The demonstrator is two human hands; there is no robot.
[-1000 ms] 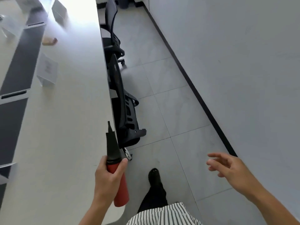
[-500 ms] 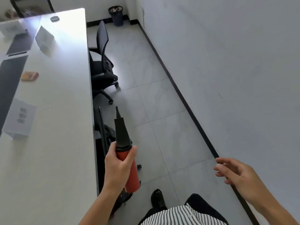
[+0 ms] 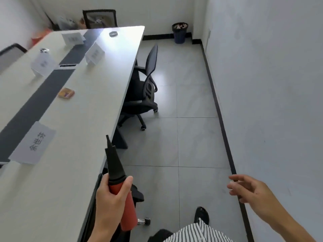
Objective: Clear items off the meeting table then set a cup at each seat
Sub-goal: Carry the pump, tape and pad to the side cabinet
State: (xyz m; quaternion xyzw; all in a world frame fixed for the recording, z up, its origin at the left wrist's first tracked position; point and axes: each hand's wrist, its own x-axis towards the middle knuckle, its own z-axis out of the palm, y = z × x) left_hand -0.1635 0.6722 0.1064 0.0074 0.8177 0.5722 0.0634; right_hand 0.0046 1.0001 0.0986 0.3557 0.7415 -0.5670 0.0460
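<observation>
My left hand (image 3: 109, 200) grips a red hand pump with a black pointed nozzle (image 3: 117, 179), held upright just beyond the right edge of the long white meeting table (image 3: 73, 172). My right hand (image 3: 250, 189) hangs in the air over the floor by the wall, fingers loosely spread, holding nothing. On the table lie a small orange packet (image 3: 66, 93), a dark round object (image 3: 113, 33) near the far end and a shiny round object (image 3: 44, 50) at the far left. No cup is visible.
White name cards (image 3: 34, 143) (image 3: 94, 53) (image 3: 42, 63) (image 3: 72, 38) stand along the table's dark centre strip (image 3: 35, 109). Black office chairs (image 3: 145, 91) are tucked along the table's right side. A dark waste bin (image 3: 180, 33) stands in the far corner. The tiled aisle runs between chairs and wall.
The view has lifted and moved forward along the aisle, showing the table's far end and the bin. My left hand still carries the pump; my right hand stays empty.
</observation>
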